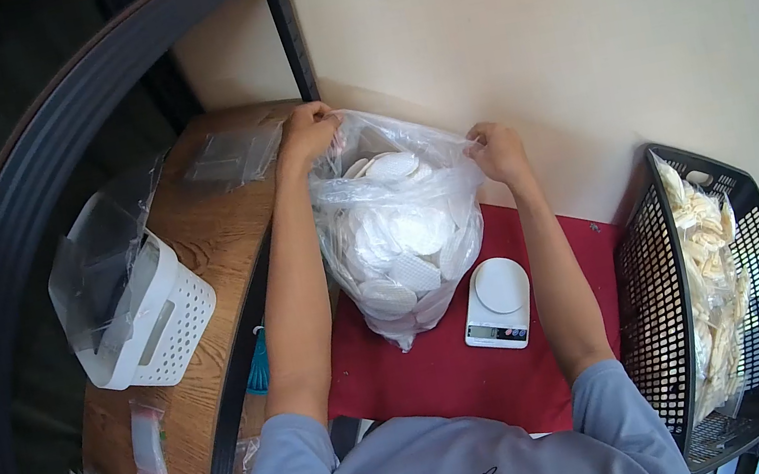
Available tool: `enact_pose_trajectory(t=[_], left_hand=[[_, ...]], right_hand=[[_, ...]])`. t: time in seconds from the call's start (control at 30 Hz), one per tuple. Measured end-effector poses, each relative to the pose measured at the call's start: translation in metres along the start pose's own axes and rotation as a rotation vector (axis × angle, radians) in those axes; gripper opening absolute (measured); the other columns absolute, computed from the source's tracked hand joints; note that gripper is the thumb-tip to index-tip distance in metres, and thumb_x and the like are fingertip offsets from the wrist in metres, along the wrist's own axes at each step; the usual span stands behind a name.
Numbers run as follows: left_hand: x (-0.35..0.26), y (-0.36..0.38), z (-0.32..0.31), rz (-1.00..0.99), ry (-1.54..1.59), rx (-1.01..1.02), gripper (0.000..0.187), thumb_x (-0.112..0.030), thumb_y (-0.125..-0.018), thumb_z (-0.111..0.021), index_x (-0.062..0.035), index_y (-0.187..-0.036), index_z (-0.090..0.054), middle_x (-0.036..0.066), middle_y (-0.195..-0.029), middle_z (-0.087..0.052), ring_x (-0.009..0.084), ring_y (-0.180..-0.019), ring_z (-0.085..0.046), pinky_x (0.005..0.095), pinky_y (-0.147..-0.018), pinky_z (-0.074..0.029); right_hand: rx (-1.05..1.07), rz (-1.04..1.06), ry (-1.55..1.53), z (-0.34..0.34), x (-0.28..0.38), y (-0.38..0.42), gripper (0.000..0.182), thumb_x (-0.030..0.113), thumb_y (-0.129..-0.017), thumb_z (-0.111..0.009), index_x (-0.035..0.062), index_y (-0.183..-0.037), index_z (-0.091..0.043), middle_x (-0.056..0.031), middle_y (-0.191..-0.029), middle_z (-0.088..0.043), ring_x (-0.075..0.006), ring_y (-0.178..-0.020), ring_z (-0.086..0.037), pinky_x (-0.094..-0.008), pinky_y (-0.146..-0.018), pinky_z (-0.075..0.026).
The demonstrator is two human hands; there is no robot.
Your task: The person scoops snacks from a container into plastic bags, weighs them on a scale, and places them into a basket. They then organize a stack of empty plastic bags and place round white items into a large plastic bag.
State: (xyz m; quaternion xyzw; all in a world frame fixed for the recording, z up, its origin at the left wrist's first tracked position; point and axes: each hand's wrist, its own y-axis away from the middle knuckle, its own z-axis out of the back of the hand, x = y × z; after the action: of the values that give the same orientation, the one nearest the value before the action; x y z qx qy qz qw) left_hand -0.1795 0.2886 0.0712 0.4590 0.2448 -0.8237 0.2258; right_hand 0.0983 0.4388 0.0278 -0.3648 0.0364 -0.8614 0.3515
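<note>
A large clear plastic bag (338, 234) full of white round discs (413, 274), some with a patterned surface, stands upright on the red cloth in front of me. My left hand (313, 134) is closed on the left side of the bag's rim. At the opposite side of the rim, my right hand (499, 153) pinches the plastic. Between them the mouth of the bag is spread apart, and discs show inside. Close to the bag's lower right lies a white digital scale (495, 304) with a round plate; I cannot read its display.
On the right stands a black basket (653, 321) with bags of pale pieces (707, 260). To the left, a wooden shelf (197, 239) carries a white basket (173, 319), flat clear bags (233, 156) and a small packet (148, 443). A wall rises behind.
</note>
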Motion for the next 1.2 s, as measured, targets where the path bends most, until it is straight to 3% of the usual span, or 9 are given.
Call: enact_pose_trajectory(t=[0.13,0.3,0.43,0.5,0.77,0.83,0.93,1.03,1.2], left_hand=[[-0.034,0.016,0.0,-0.042,0.035,0.014,0.006,-0.007,-0.088,-0.065,-0.0008,-0.088,-0.065,0.006,-0.072,-0.064,0.0118,-0.063,-0.059,0.0273,-0.054,-0.047],[-0.038,0.015,0.0,-0.002,0.42,0.192,0.015,-0.007,-0.085,-0.069,0.0005,-0.097,-0.062,0.006,-0.077,-0.064,0.012,-0.07,-0.059,0.0268,-0.061,-0.047],[-0.035,0.042,-0.004,-0.034,0.202,0.059,0.032,-0.008,-0.081,-0.072,-0.002,-0.108,-0.056,0.011,-0.089,-0.065,0.0182,-0.078,-0.062,0.0321,-0.069,-0.049],[-0.033,0.078,-0.007,-0.207,-0.329,-0.149,0.046,-0.005,-0.078,-0.07,-0.0062,-0.119,-0.048,0.018,-0.103,-0.062,0.0252,-0.088,-0.061,0.038,-0.079,-0.048],[-0.04,0.204,0.019,-0.028,-0.207,-0.077,0.053,0.003,-0.077,-0.063,-0.0056,-0.126,-0.044,0.022,-0.113,-0.057,0.0374,-0.114,-0.053,0.0433,-0.094,-0.042],[-0.064,0.218,0.011,-0.362,-0.439,-0.296,0.049,-0.002,-0.079,-0.065,-0.0016,-0.124,-0.047,0.022,-0.119,-0.056,0.0369,-0.118,-0.049,0.0452,-0.101,-0.037],[-0.088,0.205,-0.005,-0.632,-0.337,-0.174,0.049,-0.008,-0.078,-0.069,-0.0008,-0.123,-0.05,0.022,-0.12,-0.057,0.0372,-0.118,-0.047,0.0469,-0.102,-0.033],[-0.078,0.186,-0.034,-0.395,-0.539,0.057,0.046,-0.01,-0.079,-0.069,-0.0005,-0.121,-0.053,0.02,-0.119,-0.058,0.0381,-0.113,-0.049,0.0475,-0.097,-0.034],[-0.081,0.191,-0.035,-0.492,-0.404,0.047,0.036,-0.005,-0.079,-0.065,-0.0036,-0.114,-0.059,0.016,-0.103,-0.061,0.0357,-0.102,-0.053,0.0471,-0.088,-0.034]], right_hand=[[-0.177,0.349,0.006,0.039,0.058,-0.004,0.047,0.025,-0.073,-0.079,0.0008,-0.11,-0.063,-0.0217,-0.099,-0.069,-0.0369,-0.09,-0.067,-0.0432,-0.08,-0.052],[-0.036,0.548,-0.105,-0.002,0.111,-0.035,0.034,0.021,-0.08,-0.072,0.0014,-0.107,-0.066,-0.0199,-0.094,-0.069,-0.0347,-0.087,-0.067,-0.0385,-0.078,-0.052],[0.144,0.563,-0.087,-0.029,0.115,-0.07,0.021,0.016,-0.085,-0.065,-0.0002,-0.099,-0.068,-0.0214,-0.087,-0.068,-0.0349,-0.082,-0.068,-0.0404,-0.074,-0.052],[0.073,0.461,-0.19,-0.029,0.117,-0.076,0.017,0.009,-0.087,-0.057,-0.0001,-0.093,-0.071,-0.0231,-0.09,-0.068,-0.0391,-0.089,-0.066,-0.044,-0.083,-0.051],[0.042,0.41,-0.083,-0.04,0.1,-0.103,0.018,0.014,-0.087,-0.06,0.0029,-0.093,-0.072,-0.0225,-0.091,-0.068,-0.0386,-0.088,-0.066,-0.0442,-0.082,-0.051],[0.128,0.448,-0.073,-0.036,0.105,-0.103,0.019,0.017,-0.087,-0.061,0.0033,-0.094,-0.072,-0.0223,-0.09,-0.069,-0.0385,-0.088,-0.067,-0.0438,-0.081,-0.052],[0.202,0.482,-0.126,-0.03,0.116,-0.109,0.023,0.024,-0.087,-0.063,0.0056,-0.099,-0.071,-0.0212,-0.089,-0.069,-0.0365,-0.087,-0.067,-0.0426,-0.081,-0.052],[0.345,0.482,0.008,-0.019,0.119,-0.106,0.037,0.034,-0.082,-0.07,0.0053,-0.105,-0.07,-0.0191,-0.09,-0.07,-0.034,-0.087,-0.068,-0.041,-0.082,-0.052],[0.643,0.377,0.533,0.006,0.108,-0.095,0.051,0.038,-0.069,-0.078,0.0044,-0.106,-0.069,-0.0193,-0.097,-0.07,-0.0328,-0.084,-0.069,-0.0407,-0.076,-0.055]])
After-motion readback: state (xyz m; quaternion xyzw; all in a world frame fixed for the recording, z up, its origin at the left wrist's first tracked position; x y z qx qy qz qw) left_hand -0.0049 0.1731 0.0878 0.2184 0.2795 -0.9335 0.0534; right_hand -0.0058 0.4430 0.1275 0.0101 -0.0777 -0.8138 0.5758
